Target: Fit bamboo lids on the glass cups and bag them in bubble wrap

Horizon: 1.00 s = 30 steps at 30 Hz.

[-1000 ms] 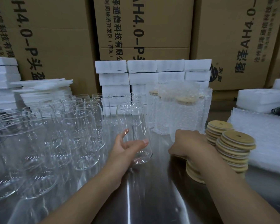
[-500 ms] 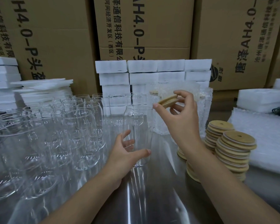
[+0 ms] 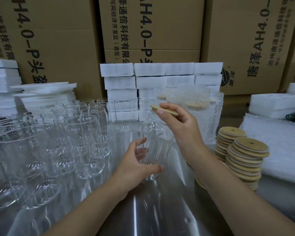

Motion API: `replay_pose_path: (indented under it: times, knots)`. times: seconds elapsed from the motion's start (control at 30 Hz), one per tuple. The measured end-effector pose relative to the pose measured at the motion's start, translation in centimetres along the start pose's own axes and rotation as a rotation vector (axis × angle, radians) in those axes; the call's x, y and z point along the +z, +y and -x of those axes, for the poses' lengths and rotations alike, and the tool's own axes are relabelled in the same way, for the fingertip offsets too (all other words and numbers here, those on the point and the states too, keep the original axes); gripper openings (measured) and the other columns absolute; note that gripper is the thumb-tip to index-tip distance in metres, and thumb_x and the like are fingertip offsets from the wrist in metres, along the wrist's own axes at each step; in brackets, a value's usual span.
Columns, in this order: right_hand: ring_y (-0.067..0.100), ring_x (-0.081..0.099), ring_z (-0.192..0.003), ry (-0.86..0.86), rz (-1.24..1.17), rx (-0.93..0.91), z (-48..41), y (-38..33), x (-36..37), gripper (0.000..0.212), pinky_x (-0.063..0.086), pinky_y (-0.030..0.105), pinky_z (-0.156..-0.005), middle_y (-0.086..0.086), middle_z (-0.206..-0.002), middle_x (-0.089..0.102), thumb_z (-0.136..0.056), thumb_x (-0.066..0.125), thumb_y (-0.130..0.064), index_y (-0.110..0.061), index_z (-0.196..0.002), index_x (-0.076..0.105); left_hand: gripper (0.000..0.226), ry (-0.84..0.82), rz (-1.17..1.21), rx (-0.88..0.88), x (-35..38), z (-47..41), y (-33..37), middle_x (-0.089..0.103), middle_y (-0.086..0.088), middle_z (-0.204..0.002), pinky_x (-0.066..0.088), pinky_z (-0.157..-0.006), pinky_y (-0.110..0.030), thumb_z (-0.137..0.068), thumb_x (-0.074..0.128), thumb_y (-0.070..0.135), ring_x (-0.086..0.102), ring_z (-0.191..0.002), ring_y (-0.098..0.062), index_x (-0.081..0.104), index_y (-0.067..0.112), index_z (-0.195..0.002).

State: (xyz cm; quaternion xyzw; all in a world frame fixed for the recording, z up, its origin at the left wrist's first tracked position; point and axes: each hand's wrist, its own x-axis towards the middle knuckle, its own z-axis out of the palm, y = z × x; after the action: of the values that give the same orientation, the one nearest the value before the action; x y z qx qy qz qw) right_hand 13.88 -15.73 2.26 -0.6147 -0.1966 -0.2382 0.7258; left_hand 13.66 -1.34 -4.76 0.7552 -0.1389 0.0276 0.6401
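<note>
My left hand (image 3: 136,165) grips a clear glass cup (image 3: 157,142) low on its body, near the base, holding it slightly tilted above the steel table. My right hand (image 3: 179,126) pinches a round bamboo lid (image 3: 164,110) between thumb and fingers. The lid hovers tilted just over the cup's mouth; whether it touches the rim I cannot tell. Stacks of bamboo lids (image 3: 243,155) stand to the right of my right forearm. Lidded cups wrapped in bubble wrap (image 3: 199,106) stand behind my right hand.
Several empty glass cups (image 3: 61,137) crowd the table's left half. White foam blocks (image 3: 150,77) are stacked at the back and on the left, in front of cardboard boxes (image 3: 150,28). A bubble wrap pile (image 3: 283,142) lies at the right.
My right hand took a lid from the stack, lifted it, and now brings it down over the cup's mouth. My left hand moved the cup rightward and tilted it toward the lid.
</note>
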Motion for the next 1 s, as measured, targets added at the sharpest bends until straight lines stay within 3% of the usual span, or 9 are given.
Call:
replay_pose_path:
  times: [0.17,0.37,0.5,0.67,0.87,1.0]
  knots:
    - [-0.006,0.062,-0.079,-0.066,0.036,0.008,0.18,0.04,0.18,0.019,0.045,0.007,-0.069,-0.017,-0.083,0.071,-0.072,0.068,-0.029,-0.027,-0.091,0.071,0.082,0.000,0.012,0.003,-0.04,0.03,0.06,0.053,0.012,-0.117,0.043,-0.064,-0.005,-0.046,0.083,0.028,0.053,-0.106,0.004,0.044,0.050,-0.115]
    - [-0.005,0.064,-0.083,-0.098,0.023,0.014,0.29,0.21,0.23,0.018,0.045,0.006,-0.070,-0.015,-0.083,0.072,-0.072,0.063,-0.025,-0.024,-0.088,0.070,0.091,0.010,0.009,0.003,0.05,0.09,0.19,0.054,0.007,-0.119,0.041,-0.073,-0.011,-0.048,0.087,0.024,0.051,-0.107,0.004,0.043,0.042,-0.125]
    - [-0.005,0.064,-0.084,-0.105,0.038,0.019,0.34,0.40,0.30,0.018,0.045,0.007,-0.070,-0.015,-0.086,0.071,-0.072,0.062,-0.026,-0.027,-0.088,0.070,0.084,0.010,0.009,0.004,-0.12,0.05,-0.04,0.054,0.008,-0.121,0.041,-0.075,-0.013,-0.064,0.089,0.011,0.050,-0.109,0.003,0.043,0.041,-0.128]
    - [-0.004,0.063,-0.085,-0.092,0.082,0.019,0.41,0.65,0.39,0.018,0.046,0.008,-0.070,-0.013,-0.093,0.070,-0.069,0.063,-0.029,-0.032,-0.086,0.070,0.088,0.007,0.035,0.014,0.02,0.04,-0.03,0.054,0.009,-0.120,0.041,-0.072,-0.011,-0.049,0.086,0.025,0.050,-0.109,0.004,0.044,0.043,-0.124]
    - [-0.002,0.062,-0.083,-0.085,0.108,0.005,0.48,0.59,0.40,0.017,0.047,0.010,-0.072,-0.001,-0.101,0.069,-0.070,0.062,-0.028,-0.029,-0.084,0.070,0.085,0.006,0.045,0.025,0.05,0.02,-0.06,0.053,0.012,-0.119,0.043,-0.067,-0.007,-0.046,0.083,0.029,0.051,-0.108,0.005,0.043,0.047,-0.119]
    - [-0.003,0.061,-0.081,-0.091,0.125,-0.003,0.59,0.58,0.62,0.016,0.046,0.009,-0.071,-0.001,-0.101,0.068,-0.071,0.061,-0.029,-0.029,-0.085,0.069,0.083,0.009,0.048,0.023,-0.02,-0.13,-0.25,0.054,0.012,-0.119,0.043,-0.076,-0.014,-0.047,0.084,0.029,0.051,-0.109,0.004,0.044,0.048,-0.117]
